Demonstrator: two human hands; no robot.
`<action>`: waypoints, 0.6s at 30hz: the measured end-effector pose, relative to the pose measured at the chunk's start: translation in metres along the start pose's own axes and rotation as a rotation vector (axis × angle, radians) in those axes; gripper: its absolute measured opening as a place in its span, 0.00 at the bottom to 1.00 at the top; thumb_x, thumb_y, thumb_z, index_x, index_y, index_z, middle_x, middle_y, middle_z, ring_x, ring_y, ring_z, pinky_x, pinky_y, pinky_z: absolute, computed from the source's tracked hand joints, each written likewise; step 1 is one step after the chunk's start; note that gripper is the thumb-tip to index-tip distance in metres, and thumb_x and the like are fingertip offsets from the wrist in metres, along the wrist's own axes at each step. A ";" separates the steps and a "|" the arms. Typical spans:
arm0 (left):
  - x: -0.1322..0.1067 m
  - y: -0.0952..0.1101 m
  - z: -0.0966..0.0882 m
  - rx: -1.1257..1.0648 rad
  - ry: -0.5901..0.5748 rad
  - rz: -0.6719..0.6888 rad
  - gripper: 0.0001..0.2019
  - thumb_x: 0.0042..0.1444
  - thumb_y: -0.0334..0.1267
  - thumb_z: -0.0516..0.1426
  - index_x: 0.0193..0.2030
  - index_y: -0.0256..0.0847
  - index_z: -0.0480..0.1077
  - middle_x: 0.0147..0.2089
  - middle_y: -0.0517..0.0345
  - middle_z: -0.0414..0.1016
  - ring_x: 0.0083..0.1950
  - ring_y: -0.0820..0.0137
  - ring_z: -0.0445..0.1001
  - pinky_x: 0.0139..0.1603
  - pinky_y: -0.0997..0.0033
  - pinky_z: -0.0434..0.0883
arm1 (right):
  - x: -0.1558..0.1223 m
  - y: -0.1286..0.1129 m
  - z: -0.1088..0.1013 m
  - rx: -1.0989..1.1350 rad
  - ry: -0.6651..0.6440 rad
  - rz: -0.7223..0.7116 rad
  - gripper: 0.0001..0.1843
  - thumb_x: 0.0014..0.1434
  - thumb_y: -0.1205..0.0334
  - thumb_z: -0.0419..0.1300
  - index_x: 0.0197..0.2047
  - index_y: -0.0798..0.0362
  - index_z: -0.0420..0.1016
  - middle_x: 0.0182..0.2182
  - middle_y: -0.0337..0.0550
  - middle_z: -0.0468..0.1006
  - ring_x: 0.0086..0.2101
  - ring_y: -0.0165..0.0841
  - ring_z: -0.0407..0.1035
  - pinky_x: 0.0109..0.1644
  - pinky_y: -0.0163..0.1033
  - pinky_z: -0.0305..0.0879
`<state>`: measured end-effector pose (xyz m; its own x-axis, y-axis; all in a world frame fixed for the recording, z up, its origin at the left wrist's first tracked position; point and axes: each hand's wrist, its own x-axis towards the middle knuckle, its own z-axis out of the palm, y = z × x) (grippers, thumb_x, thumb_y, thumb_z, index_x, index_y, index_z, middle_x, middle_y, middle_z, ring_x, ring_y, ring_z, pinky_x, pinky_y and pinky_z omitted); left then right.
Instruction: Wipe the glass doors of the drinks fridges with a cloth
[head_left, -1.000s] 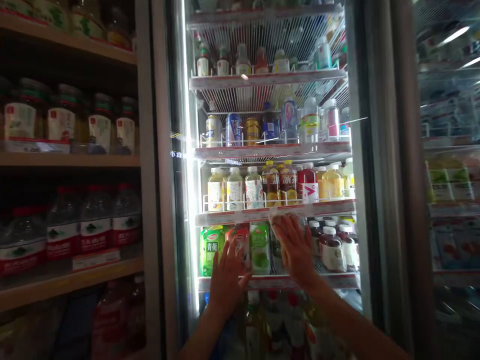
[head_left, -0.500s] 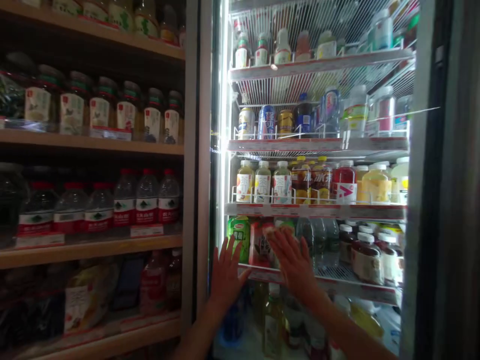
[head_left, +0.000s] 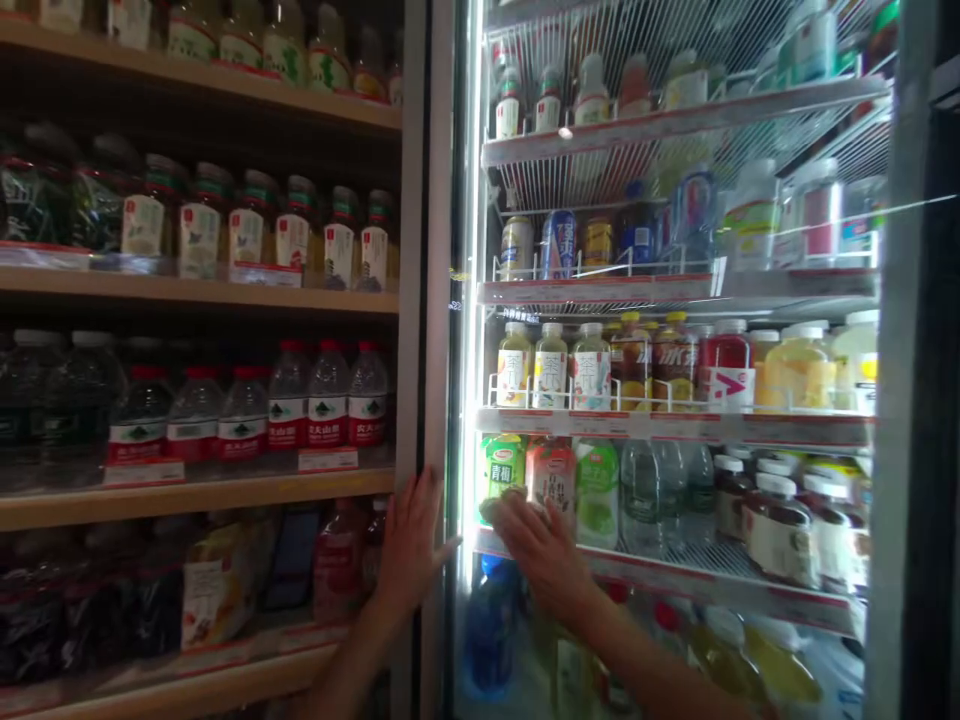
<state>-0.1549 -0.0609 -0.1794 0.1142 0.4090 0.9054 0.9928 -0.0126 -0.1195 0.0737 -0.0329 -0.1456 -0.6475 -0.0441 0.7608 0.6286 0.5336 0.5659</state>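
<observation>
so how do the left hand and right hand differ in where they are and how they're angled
The left hand is in front of the metal door frame, while the right hand is in front of the lit fridge, near the green pack. The left hand's fingers point mostly up; the right hand's slant up and to the left. The left thumb sticks out rightward, the right thumb upward. Both hands show their backs.

Obstacles: transparent glass door (head_left: 718, 275), before white wire cooler shelves (head_left: 536, 182); grey metal upright post (head_left: 441, 250), left of door. Free room: dark gap above red-capped clear plastic bottles (head_left: 328, 400), under brown wooden shelf (head_left: 225, 292).
</observation>
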 end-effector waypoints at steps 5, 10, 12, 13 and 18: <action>-0.009 -0.016 0.001 -0.005 -0.014 -0.007 0.36 0.54 0.45 0.56 0.67 0.39 0.47 0.67 0.40 0.52 0.68 0.53 0.51 0.62 0.45 0.55 | 0.045 -0.004 0.008 0.006 0.014 0.142 0.31 0.59 0.69 0.48 0.66 0.51 0.52 0.64 0.39 0.55 0.65 0.37 0.40 0.68 0.53 0.27; -0.014 -0.020 0.001 -0.006 -0.008 0.020 0.36 0.55 0.46 0.54 0.67 0.40 0.46 0.68 0.40 0.51 0.68 0.54 0.52 0.62 0.45 0.55 | 0.019 -0.029 0.018 0.054 -0.057 -0.054 0.30 0.59 0.67 0.50 0.65 0.52 0.53 0.64 0.40 0.56 0.65 0.37 0.42 0.68 0.50 0.38; -0.015 -0.018 0.001 -0.012 -0.001 0.036 0.37 0.54 0.45 0.55 0.68 0.40 0.44 0.67 0.41 0.52 0.68 0.55 0.52 0.62 0.46 0.56 | 0.002 -0.029 0.015 0.044 -0.071 -0.096 0.30 0.59 0.67 0.50 0.65 0.50 0.54 0.64 0.37 0.55 0.65 0.35 0.42 0.68 0.49 0.37; -0.014 -0.016 0.000 -0.016 -0.003 0.042 0.38 0.54 0.45 0.56 0.68 0.40 0.44 0.67 0.41 0.52 0.68 0.55 0.51 0.62 0.47 0.56 | -0.002 -0.024 0.012 0.031 -0.066 -0.076 0.30 0.59 0.68 0.50 0.65 0.49 0.54 0.64 0.36 0.55 0.65 0.34 0.41 0.69 0.49 0.34; -0.005 0.009 0.000 -0.058 -0.002 0.068 0.39 0.53 0.43 0.57 0.68 0.40 0.42 0.68 0.39 0.49 0.69 0.53 0.48 0.62 0.46 0.55 | -0.007 0.022 -0.016 -0.059 0.001 0.222 0.30 0.59 0.70 0.48 0.65 0.50 0.53 0.64 0.40 0.56 0.66 0.37 0.37 0.67 0.55 0.22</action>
<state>-0.1463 -0.0633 -0.1849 0.1815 0.4071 0.8952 0.9832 -0.0934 -0.1569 0.0993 -0.0345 -0.1337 -0.4898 0.0683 0.8692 0.7800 0.4797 0.4018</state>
